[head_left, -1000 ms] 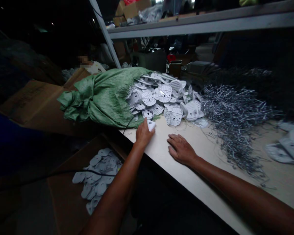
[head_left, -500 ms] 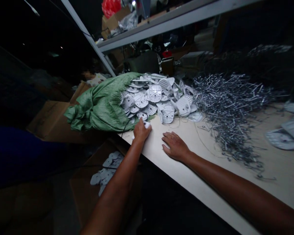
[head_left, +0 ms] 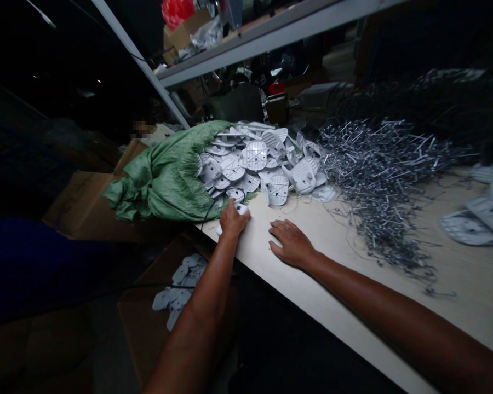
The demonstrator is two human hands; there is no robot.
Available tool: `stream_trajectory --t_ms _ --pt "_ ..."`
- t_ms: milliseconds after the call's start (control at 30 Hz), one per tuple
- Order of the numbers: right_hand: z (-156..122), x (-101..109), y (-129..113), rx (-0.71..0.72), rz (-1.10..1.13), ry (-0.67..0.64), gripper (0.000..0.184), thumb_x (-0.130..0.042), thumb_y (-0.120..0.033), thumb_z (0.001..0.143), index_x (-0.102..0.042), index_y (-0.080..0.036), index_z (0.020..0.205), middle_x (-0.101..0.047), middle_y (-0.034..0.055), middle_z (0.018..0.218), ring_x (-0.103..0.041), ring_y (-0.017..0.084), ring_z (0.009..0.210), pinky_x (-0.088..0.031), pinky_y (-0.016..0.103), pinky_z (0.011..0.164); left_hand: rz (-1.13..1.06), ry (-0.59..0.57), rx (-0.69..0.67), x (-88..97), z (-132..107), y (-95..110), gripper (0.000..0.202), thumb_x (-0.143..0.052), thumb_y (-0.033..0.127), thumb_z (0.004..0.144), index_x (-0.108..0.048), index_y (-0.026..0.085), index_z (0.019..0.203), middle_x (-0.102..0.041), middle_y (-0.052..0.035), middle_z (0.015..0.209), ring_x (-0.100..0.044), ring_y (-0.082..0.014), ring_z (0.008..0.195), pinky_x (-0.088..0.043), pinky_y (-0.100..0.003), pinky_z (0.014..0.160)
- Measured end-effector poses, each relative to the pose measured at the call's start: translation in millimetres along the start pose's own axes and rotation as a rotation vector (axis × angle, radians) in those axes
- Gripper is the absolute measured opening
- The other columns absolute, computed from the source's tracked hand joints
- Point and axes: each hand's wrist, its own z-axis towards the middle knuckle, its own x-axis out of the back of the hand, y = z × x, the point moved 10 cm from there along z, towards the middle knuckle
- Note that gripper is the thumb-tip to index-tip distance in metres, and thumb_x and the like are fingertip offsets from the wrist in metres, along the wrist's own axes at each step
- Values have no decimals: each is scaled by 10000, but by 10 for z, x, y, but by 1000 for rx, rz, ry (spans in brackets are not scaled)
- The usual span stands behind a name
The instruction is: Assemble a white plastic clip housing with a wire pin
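Observation:
My left hand (head_left: 233,219) is closed around a small white object (head_left: 242,208) at the table's near edge. The fingers hide most of it, so its kind is unclear; a thin black cable (head_left: 207,214) runs close by. Just beyond lies a heap of light grey moulded plates (head_left: 255,155) with ribs and holes, spilling from a green woven sack (head_left: 164,178). My right hand (head_left: 291,242) rests palm down on the pale tabletop (head_left: 267,262), fingers slightly apart and holding nothing.
A tangled pile of thin metal hooked rods (head_left: 378,175) spreads over the table right of the plates. More grey pieces (head_left: 472,225) lie at the far right. Below the left edge, a cardboard box (head_left: 135,312) holds similar plates (head_left: 181,284). A metal shelf beam (head_left: 271,46) crosses above.
The whole view has shifted slightly, with the table things moving a little left. Both hands keep nearly the same pose, the left still around the white object.

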Motion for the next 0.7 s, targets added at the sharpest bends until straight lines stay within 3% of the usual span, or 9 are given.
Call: stream_trajectory --t_ms 133,300,533,700 --pt "-1 -16 6 1 1 -1 356 -666 -299 1002 -725 -126 1307 -657 188 1525 -586 324 1453 -333 518 1329 -3 -8 -4 15 -12 -17 735 -742 431 923 -501 160 1562 -715 -177 1422 -673 -359 1310 -529 -414 1064" --pt "4 -29 21 5 -3 13 328 -668 -303 994 -733 -156 1280 -668 180 1509 -593 316 1444 -345 522 1323 -11 -7 0 53 -38 -28 944 -783 444 907 -344 157 1692 -710 -192 1432 -677 -381 1317 -540 -441 1079" --pt "-5 -42 18 17 -23 3 337 -656 -324 1003 -730 -155 1285 -663 173 1517 -591 324 1446 -353 515 1322 -111 139 -86 260 -326 -44 984 -803 380 918 -279 183 1727 -681 -182 1480 -641 -379 1374 -500 -474 1156" --pt "-6 -38 13 23 -41 18 337 -658 -331 1001 -727 -151 1278 -667 181 1508 -599 333 1431 -367 534 1310 -100 108 -92 202 -205 -15 971 -793 383 928 -280 140 1716 -665 -206 1499 -632 -376 1386 -484 -467 1167"
